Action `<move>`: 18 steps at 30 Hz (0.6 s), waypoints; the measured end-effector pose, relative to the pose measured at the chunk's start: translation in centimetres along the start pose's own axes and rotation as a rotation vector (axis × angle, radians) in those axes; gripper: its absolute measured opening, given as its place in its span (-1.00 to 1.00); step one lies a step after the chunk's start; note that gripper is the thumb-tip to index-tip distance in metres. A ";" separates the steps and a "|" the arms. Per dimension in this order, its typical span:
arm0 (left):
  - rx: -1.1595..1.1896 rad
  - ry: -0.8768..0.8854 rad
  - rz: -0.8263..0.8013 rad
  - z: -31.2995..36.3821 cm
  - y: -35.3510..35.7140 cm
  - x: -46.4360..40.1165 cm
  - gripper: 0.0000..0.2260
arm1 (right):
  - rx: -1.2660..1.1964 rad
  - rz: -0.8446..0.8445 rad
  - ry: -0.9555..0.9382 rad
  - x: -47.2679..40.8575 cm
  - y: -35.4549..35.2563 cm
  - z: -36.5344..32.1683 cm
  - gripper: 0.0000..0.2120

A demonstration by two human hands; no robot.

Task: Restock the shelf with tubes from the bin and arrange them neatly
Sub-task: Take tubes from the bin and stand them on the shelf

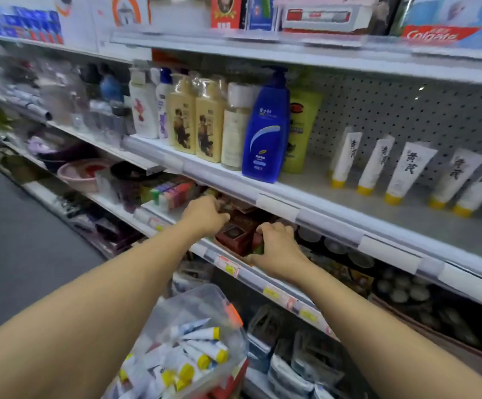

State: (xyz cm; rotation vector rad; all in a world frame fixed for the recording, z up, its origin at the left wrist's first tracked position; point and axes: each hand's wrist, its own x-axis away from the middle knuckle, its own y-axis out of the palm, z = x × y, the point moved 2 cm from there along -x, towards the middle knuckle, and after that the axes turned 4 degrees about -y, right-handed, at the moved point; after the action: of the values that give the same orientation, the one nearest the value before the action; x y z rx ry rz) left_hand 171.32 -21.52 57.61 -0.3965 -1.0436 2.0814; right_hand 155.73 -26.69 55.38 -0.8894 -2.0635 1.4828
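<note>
Tubes (193, 357), light and soft, yellow-capped, fill the clear bin (222, 300) at lower centre; best pinched mid-body. Left hand (205, 215) and right hand (274, 243) both curl around dark boxes (238, 233) at centre frame.

Five white tubes (409, 172) w/ yellow caps and black characters stand cap-down in a row on the rt part of the grey shelf (320, 182), leaning back toward the pegboard, small gaps betw. them. Clear plastic bin (205, 306) at bottom centre, below the shelves, holds a loose jumble of more white tubes (202, 355) w/ yellow caps, lying at mixed angles.
</note>
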 end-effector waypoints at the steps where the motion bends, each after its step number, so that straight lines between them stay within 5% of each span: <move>1: -0.027 -0.021 -0.023 -2.1 -0.3 0.5 -0.67 | 0.003 -0.028 -0.010 0.1 1.3 -1.0 -0.40; 5: -0.070 -0.088 -0.126 -9.4 -0.7 2.5 -0.84 | 0.028 -0.130 -0.045 0.2 6.4 -3.8 -0.44; 18: -0.063 -0.473 -0.234 -26.9 4.6 5.9 -0.75 | 0.071 -0.495 -0.081 -1.0 19.9 -5.5 -0.45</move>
State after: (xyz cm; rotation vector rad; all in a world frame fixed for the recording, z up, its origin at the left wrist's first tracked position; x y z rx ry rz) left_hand 180.32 -4.11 37.75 0.1967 -1.3566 1.9746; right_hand 164.97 -19.52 38.40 -0.2601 -2.0734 1.3196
